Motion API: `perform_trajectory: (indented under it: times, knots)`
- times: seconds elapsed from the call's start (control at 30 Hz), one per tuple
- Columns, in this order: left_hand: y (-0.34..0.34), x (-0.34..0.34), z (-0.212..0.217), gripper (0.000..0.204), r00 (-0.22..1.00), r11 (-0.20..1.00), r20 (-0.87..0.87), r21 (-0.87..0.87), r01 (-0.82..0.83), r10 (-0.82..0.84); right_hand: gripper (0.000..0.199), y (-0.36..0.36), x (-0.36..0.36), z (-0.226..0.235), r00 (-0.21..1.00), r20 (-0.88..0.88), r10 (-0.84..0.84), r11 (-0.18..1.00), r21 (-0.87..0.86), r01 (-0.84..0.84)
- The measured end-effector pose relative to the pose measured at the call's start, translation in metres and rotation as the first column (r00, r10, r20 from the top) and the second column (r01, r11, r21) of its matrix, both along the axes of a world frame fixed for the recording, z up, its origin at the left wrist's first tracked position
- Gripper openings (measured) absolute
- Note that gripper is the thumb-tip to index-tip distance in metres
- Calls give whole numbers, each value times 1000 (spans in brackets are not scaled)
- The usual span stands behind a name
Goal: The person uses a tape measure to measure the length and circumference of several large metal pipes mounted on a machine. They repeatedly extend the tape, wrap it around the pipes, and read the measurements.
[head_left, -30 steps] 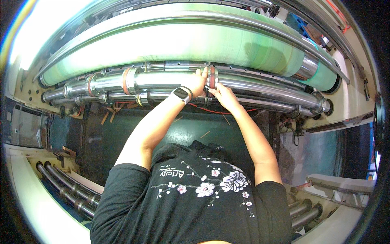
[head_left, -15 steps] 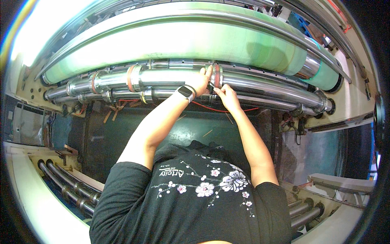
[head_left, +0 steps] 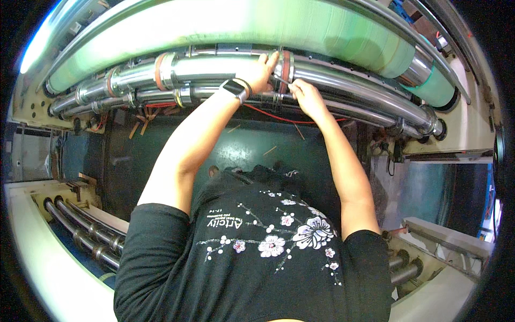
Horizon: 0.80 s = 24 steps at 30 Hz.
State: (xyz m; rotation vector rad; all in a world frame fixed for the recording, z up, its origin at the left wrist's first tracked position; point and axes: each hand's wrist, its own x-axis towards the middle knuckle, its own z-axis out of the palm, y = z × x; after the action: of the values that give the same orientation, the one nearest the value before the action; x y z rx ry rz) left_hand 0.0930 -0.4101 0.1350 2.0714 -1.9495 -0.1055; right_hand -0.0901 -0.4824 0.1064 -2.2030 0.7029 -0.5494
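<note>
A shiny steel shaft (head_left: 206, 68) runs across the machine and carries several ring collars. My left hand (head_left: 257, 74), with a watch on its wrist, lies over the shaft. Its fingers are stretched out against the side of a collar with a reddish-brown band (head_left: 286, 65). From the right, my right hand (head_left: 307, 97) pinches a thin, dark rod-shaped tool (head_left: 282, 80). The rod's far end meets the collar near my left fingertips; whether it sits in a hole cannot be seen.
Beyond the shaft lies a large pale-green roller (head_left: 230, 27). More banded collars (head_left: 165, 71) sit to the left, and a thinner lower shaft (head_left: 206, 92) runs beneath. A red cable (head_left: 268, 114) hangs below. Machine side frames (head_left: 469, 126) flank me, with rollers (head_left: 80, 236) at lower left.
The view has shifted, so the machine and both hands appear higher. My right hand has swung slightly outward from the collar, and more of the rod shows. My left hand stays at the collar.
</note>
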Motion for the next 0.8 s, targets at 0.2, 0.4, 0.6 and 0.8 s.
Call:
perform_trajectory:
  times: [0.2,0.4,0.6,0.8]
  knots:
    - [11,5,3,91,999,999,-13,16,44,-44,24,7,1,-1,999,14,37,998,60,-37]
    - [35,6,2,90,998,1000,56,-18,-3,4,24,5,-1,-13,999,44,16,992,124,-21]
    - [65,29,-3,86,997,997,79,-67,25,-20,24,8,2,-10,999,32,29,992,124,-32]
    - [96,52,-16,81,998,996,-25,66,-60,62,25,32,9,-6,1000,16,-5,917,400,-2]
